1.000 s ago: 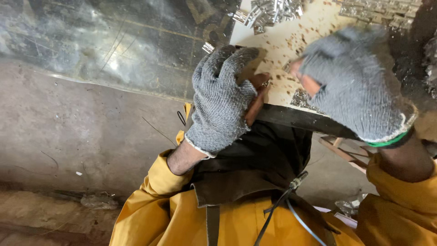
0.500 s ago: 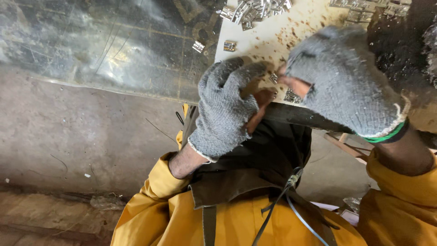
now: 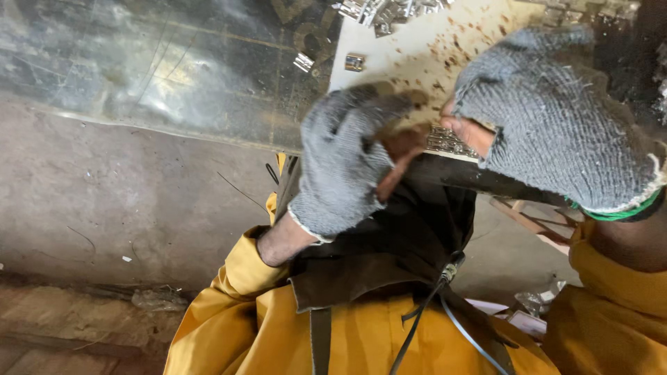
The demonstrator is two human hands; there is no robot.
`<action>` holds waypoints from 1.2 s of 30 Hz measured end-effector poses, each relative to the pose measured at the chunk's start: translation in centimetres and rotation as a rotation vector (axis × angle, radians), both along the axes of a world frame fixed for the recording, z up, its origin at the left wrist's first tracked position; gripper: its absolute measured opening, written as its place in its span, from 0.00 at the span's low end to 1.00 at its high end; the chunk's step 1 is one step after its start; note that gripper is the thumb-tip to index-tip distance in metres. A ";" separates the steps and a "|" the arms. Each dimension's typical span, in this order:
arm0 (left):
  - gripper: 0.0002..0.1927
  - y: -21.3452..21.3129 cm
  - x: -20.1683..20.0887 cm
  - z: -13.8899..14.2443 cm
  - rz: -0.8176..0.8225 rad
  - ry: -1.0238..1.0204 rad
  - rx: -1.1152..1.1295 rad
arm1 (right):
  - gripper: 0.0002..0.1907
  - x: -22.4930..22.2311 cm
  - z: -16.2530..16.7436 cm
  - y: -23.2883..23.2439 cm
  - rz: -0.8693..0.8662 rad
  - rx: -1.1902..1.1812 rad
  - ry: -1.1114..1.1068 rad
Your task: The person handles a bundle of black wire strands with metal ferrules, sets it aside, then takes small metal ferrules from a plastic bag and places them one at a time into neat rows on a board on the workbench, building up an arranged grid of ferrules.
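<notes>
- Both hands wear grey knit gloves with the fingertips cut off. They meet close together at the near edge of the surface (image 3: 417, 55), a pale board spotted with rust-brown marks.
- The left hand (image 3: 347, 163) is curled, its bare fingertips pinched toward the right hand's. Something small may sit between them, but it is blurred and I cannot tell what, or whether anything is gripped at all.
- The right hand (image 3: 556, 114) is bent over, with its bare fingertips (image 3: 469, 132) just above a cluster of metal pieces (image 3: 448, 141). I cannot tell whether they touch or hold one.
- That cluster lies at the board's near edge, right under the hands. A heap of pieces (image 3: 389, 10) lies at the far end, and two stray pieces (image 3: 354, 62) lie apart near the left edge.
- Handling, as a judgement: the pieces look like small, shiny stamped metal. They would be light, stiff and hard, with edges that may be sharp, and smooth enough to slip.
- A piece is likely best taken with bare fingertips across its two flat faces or opposite edges. The gloved parts look too thick for so small a thing.
- Below the hands are a dark apron (image 3: 389, 257) and yellow sleeves (image 3: 236, 305). A dull sheet (image 3: 160, 62) lies left of the board.
</notes>
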State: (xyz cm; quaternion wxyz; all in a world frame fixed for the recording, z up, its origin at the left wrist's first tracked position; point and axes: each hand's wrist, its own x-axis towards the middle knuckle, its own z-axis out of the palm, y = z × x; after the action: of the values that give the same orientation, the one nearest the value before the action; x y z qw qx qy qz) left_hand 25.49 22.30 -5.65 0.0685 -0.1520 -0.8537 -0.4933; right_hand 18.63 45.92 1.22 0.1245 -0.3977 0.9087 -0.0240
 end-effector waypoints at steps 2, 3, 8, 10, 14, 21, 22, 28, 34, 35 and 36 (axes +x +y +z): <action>0.24 -2.3 -0.5 0.8 0.076 0.239 -0.130 | 0.11 -0.8 -0.5 -0.4 -0.003 -0.157 -0.015; 0.24 -2.9 -1.1 1.0 0.110 0.267 -0.214 | 0.10 -1.2 -0.7 -0.6 -0.005 -0.235 -0.023; 0.23 -4.4 -3.0 1.9 0.242 0.095 -0.293 | 0.10 -2.8 -1.2 -3.5 0.099 -0.088 0.343; 0.16 -4.7 -3.1 2.1 0.124 0.057 -0.180 | 0.06 -2.8 -0.5 -4.5 0.118 -0.019 0.375; 0.12 -5.3 -2.6 2.5 -0.029 0.111 -0.048 | 0.04 -1.7 1.4 -4.8 0.099 0.056 0.294; 0.13 -5.8 -2.5 2.9 -0.035 0.146 -0.137 | 0.10 -1.6 -0.4 -5.2 0.051 0.010 0.271; 0.12 -5.8 -2.5 2.9 -0.050 0.155 -0.126 | 0.08 -1.5 -0.3 -5.2 0.056 0.032 0.224; 0.12 -5.7 -2.0 3.0 0.000 0.139 -0.118 | 0.12 -0.7 1.0 -4.9 0.116 0.040 0.233; 0.12 -4.5 -2.0 3.5 -0.022 0.200 -0.202 | 0.05 -0.5 -0.4 -4.0 0.040 -0.049 0.097; 0.12 -4.3 -2.0 3.5 -0.026 0.194 -0.247 | 0.05 -0.4 -0.4 -3.8 0.035 -0.021 0.095; 0.11 -4.1 -2.0 3.5 -0.004 0.219 -0.234 | 0.05 -0.3 -0.3 -3.7 0.032 0.008 0.095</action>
State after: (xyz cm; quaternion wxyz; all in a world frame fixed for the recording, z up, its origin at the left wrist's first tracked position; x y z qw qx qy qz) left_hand 23.46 18.18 -2.15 0.1421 -0.2136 -0.8925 -0.3709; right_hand 18.28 42.22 0.94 0.0830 -0.4122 0.9073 0.0004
